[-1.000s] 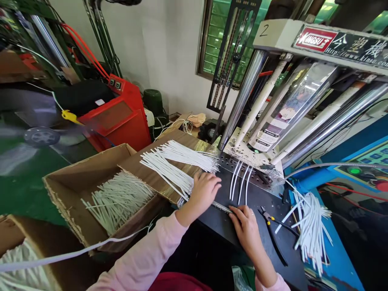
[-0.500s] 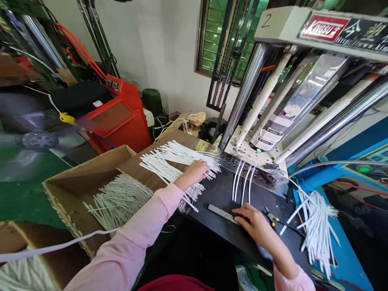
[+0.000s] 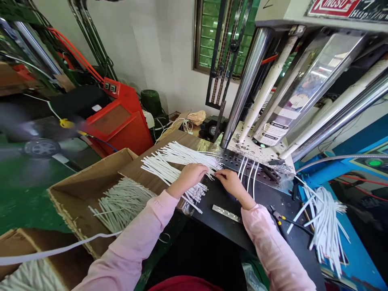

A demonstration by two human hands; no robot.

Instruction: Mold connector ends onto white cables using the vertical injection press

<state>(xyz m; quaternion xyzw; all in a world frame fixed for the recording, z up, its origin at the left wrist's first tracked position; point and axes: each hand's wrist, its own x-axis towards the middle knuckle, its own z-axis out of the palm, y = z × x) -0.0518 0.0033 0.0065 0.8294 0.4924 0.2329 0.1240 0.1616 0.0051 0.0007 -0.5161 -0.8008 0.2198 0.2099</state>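
My left hand [image 3: 190, 175] rests curled on a fanned pile of white cable pieces [image 3: 169, 161] lying on a cardboard flap. My right hand [image 3: 229, 181] meets it at the pile's right end, fingers pinched on the tip of a white cable piece. Several white cable pieces [image 3: 249, 174] lie side by side on the black machine table [image 3: 260, 202], running toward the mould area. A flat metal bar [image 3: 226, 213] lies on the table below my hands.
A cardboard box [image 3: 79, 190] with more white cable pieces sits at left. Pliers [image 3: 280, 220] and a bunch of white cables [image 3: 325, 220] lie at right. Steel press columns [image 3: 248, 81] rise behind. A red machine [image 3: 121, 117] stands at left.
My right hand left the metal bar and moved up left to the pile beside my left hand. My left hand stayed on the pile. The view tilted slightly.
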